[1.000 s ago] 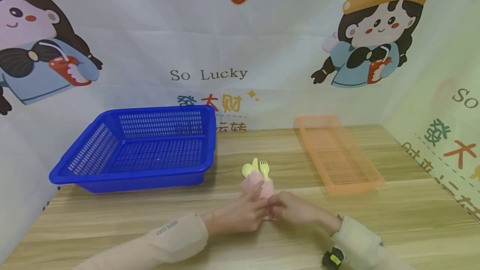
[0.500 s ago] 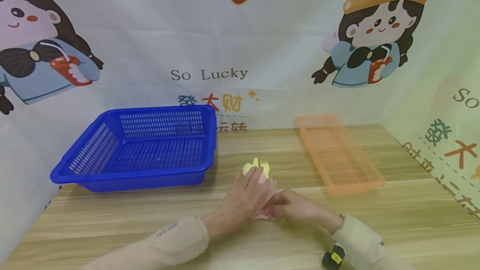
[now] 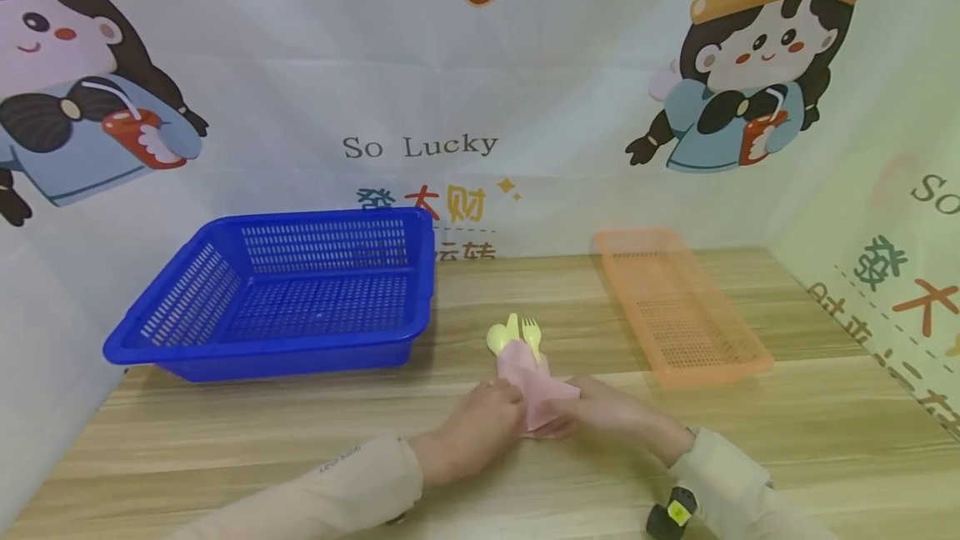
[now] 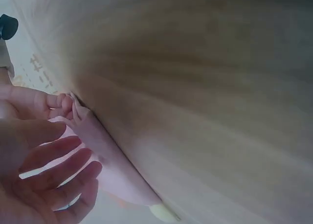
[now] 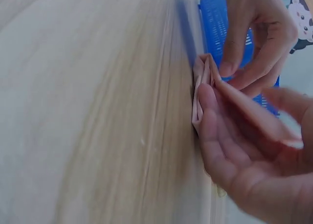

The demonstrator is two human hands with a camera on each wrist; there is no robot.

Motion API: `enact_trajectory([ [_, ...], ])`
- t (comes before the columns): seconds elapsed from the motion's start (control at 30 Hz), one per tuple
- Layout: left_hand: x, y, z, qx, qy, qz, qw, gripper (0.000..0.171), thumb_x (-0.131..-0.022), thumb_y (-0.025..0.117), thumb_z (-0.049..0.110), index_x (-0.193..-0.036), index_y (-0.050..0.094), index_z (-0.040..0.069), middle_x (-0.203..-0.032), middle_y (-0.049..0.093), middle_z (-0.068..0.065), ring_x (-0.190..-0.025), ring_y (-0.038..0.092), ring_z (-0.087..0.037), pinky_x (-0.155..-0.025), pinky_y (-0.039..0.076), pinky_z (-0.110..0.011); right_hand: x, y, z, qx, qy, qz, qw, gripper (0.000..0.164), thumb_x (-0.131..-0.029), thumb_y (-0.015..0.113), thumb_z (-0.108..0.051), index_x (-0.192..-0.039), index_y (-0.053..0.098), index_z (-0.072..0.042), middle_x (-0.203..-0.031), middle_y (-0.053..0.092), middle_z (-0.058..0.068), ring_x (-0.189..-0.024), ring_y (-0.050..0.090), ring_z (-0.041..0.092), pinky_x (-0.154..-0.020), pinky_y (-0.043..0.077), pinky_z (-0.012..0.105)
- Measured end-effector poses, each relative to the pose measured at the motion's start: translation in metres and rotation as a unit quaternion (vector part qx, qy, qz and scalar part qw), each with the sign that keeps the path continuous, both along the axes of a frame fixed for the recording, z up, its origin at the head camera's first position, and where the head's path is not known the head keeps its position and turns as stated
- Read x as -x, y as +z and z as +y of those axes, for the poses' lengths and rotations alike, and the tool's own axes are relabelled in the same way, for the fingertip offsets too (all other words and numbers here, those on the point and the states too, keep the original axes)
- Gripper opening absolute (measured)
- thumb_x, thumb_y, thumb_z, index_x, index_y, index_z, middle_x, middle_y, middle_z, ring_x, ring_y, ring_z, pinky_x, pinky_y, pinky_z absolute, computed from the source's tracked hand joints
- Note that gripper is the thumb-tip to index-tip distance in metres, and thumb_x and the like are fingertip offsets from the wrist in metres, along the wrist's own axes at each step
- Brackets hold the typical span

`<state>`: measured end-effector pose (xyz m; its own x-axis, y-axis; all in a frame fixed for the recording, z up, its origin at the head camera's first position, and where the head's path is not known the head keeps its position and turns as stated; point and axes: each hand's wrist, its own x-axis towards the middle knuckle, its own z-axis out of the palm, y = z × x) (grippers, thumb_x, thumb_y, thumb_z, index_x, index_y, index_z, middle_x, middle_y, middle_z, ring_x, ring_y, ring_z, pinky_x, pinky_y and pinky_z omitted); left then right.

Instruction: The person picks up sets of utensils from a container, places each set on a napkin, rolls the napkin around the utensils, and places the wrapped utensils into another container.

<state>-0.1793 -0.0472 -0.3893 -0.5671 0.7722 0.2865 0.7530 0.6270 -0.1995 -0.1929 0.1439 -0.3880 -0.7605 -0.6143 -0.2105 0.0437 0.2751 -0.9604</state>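
A folded pink napkin (image 3: 528,382) lies on the wooden table, wrapped around the lower part of a pale yellow spoon (image 3: 497,338), knife (image 3: 513,326) and fork (image 3: 532,336); their upper ends stick out at the far end. My right hand (image 3: 607,411) holds the napkin's right side, a flap between its thumb and fingers, as the right wrist view shows. At the left edge is my left hand (image 3: 480,423); its loosely bent fingers (image 4: 73,158) are at the napkin, with the thumb apart from them. The cutlery's lower ends are hidden inside the napkin.
A blue perforated basket (image 3: 262,354) stands at the back left. An orange perforated tray (image 3: 712,377) sits at the right. Behind rises a white printed cloth (image 3: 555,98). Both sleeves cross the table's (image 3: 315,415) front part.
My left hand, which lay over the napkin and cutlery half a second ago, has drawn back to the napkin's left edge. A flap now stands toward the right hand, and the cutlery shows again.
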Motion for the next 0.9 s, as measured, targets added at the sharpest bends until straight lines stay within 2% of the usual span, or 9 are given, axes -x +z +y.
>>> enact_trajectory([
  [0.13, -0.004, -0.002, 0.002, 0.036, -0.02, 0.018, 0.999, 0.006, -0.074, 0.063, 0.011, -0.068, 0.063, 0.014, -0.074, 0.056, 0.005, -0.065, 0.048, -0.008, -0.052, 0.037, -0.018, 0.001, 0.0, -0.001, 0.005, -0.028, -0.011, 1.0, 0.034, -0.087, 0.053, -0.013, -0.107, 0.051, 0.014, -0.09, 0.065, 0.022, -0.082, 0.065, 0.027, -0.074, 0.052, 0.033],
  [0.23, -0.01, 0.0, 0.002, 0.077, -0.026, 0.024, 0.9964, 0.005, -0.077, 0.061, 0.016, -0.079, 0.064, 0.013, -0.08, 0.057, 0.004, -0.071, 0.05, -0.009, -0.058, 0.04, -0.019, 0.0, 0.001, -0.002, -0.002, -0.062, -0.017, 0.998, 0.033, -0.085, 0.053, -0.006, -0.107, 0.048, 0.018, -0.086, 0.064, 0.025, -0.076, 0.065, 0.028, -0.069, 0.054, 0.033],
  [0.33, -0.016, 0.004, 0.002, 0.106, -0.033, 0.026, 0.9935, 0.015, -0.079, 0.06, 0.014, -0.093, 0.063, 0.012, -0.089, 0.058, 0.002, -0.08, 0.051, -0.01, -0.068, 0.045, -0.023, -0.001, 0.002, -0.004, -0.019, -0.105, -0.033, 0.994, 0.034, -0.083, 0.053, -0.001, -0.109, 0.044, 0.02, -0.082, 0.064, 0.026, -0.072, 0.066, 0.028, -0.065, 0.054, 0.032],
  [0.4, -0.017, 0.003, 0.001, 0.115, -0.04, 0.036, 0.9919, 0.018, -0.079, 0.06, 0.015, -0.097, 0.061, 0.011, -0.089, 0.057, 0.002, -0.081, 0.05, -0.01, -0.07, 0.045, -0.024, -0.002, 0.002, -0.005, -0.032, -0.121, -0.036, 0.991, 0.034, -0.083, 0.053, 0.001, -0.109, 0.044, 0.02, -0.08, 0.064, 0.025, -0.069, 0.066, 0.027, -0.063, 0.054, 0.032],
  [0.57, -0.017, 0.0, 0.002, 0.137, -0.056, 0.078, 0.9859, 0.017, -0.08, 0.06, 0.018, -0.096, 0.059, 0.013, -0.082, 0.055, 0.003, -0.074, 0.046, -0.009, -0.064, 0.042, -0.02, -0.004, 0.002, -0.006, -0.084, -0.138, -0.013, 0.987, 0.026, -0.079, 0.058, 0.001, -0.1, 0.054, 0.016, -0.07, 0.064, 0.02, -0.06, 0.065, 0.024, -0.057, 0.054, 0.03],
  [0.63, -0.016, 0.0, 0.002, 0.144, -0.057, 0.082, 0.9846, 0.015, -0.08, 0.06, 0.019, -0.094, 0.06, 0.014, -0.08, 0.054, 0.003, -0.073, 0.045, -0.009, -0.064, 0.042, -0.02, -0.004, 0.001, -0.006, -0.106, -0.142, 0.002, 0.984, 0.021, -0.077, 0.06, 0.002, -0.094, 0.057, 0.014, -0.066, 0.064, 0.018, -0.057, 0.064, 0.022, -0.055, 0.054, 0.029],
  [0.67, -0.016, 0.0, 0.002, 0.144, -0.055, 0.077, 0.985, 0.015, -0.08, 0.059, 0.019, -0.094, 0.06, 0.014, -0.08, 0.054, 0.003, -0.074, 0.045, -0.009, -0.064, 0.042, -0.02, -0.004, 0.001, -0.006, -0.117, -0.146, 0.006, 0.982, 0.019, -0.077, 0.061, 0.002, -0.093, 0.058, 0.013, -0.065, 0.063, 0.017, -0.056, 0.063, 0.022, -0.054, 0.054, 0.029],
  [0.77, -0.015, 0.002, 0.004, 0.134, -0.042, 0.032, 0.9896, 0.012, -0.081, 0.059, 0.018, -0.091, 0.062, 0.013, -0.079, 0.052, 0.003, -0.073, 0.044, -0.009, -0.062, 0.041, -0.02, -0.005, 0.003, -0.008, -0.155, -0.157, 0.024, 0.975, 0.013, -0.075, 0.063, 0.001, -0.085, 0.059, 0.008, -0.062, 0.061, 0.013, -0.052, 0.061, 0.018, -0.052, 0.053, 0.028],
  [0.9, -0.01, 0.006, 0.008, 0.087, -0.013, -0.039, 0.9954, 0.008, -0.08, 0.059, 0.012, -0.084, 0.065, 0.011, -0.079, 0.054, 0.002, -0.07, 0.044, -0.008, -0.056, 0.04, -0.016, -0.006, 0.008, -0.012, -0.198, -0.159, 0.054, 0.966, 0.009, -0.075, 0.064, -0.002, -0.076, 0.058, 0.003, -0.059, 0.058, 0.008, -0.049, 0.056, 0.014, -0.05, 0.052, 0.026],
])
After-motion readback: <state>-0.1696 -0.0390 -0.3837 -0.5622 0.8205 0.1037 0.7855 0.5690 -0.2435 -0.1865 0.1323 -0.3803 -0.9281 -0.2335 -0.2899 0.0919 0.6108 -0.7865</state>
